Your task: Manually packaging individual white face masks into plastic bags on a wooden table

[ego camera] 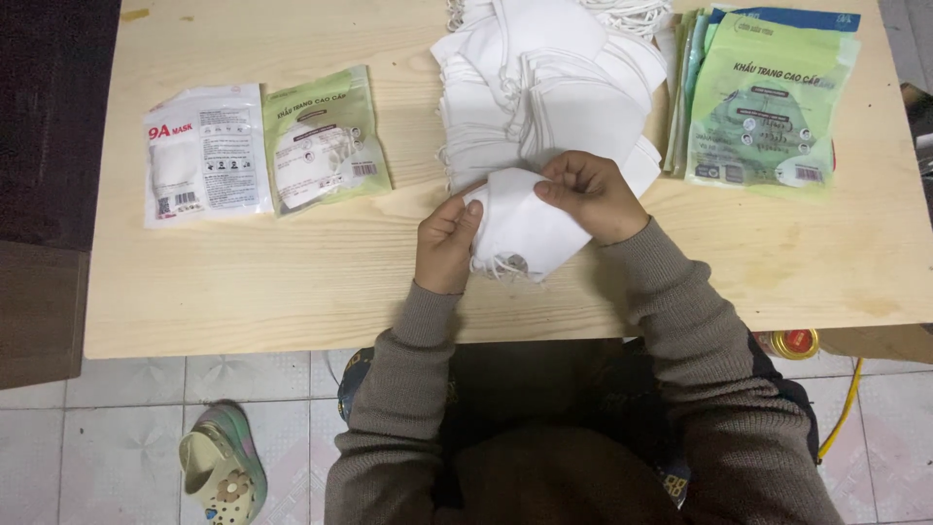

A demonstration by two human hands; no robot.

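Both my hands hold one white folded face mask just above the pale wooden table. My left hand pinches its left edge. My right hand grips its upper right part, fingers curled over the fold. The mask's ear loops hang at its lower edge. Right behind the hands lies a big heap of loose white masks.
A stack of flat green pouches lies at the right. A white packed pouch and a green packed pouch lie side by side at the left. Below the table, a sandal rests on tiled floor, a red-lidded jar at right.
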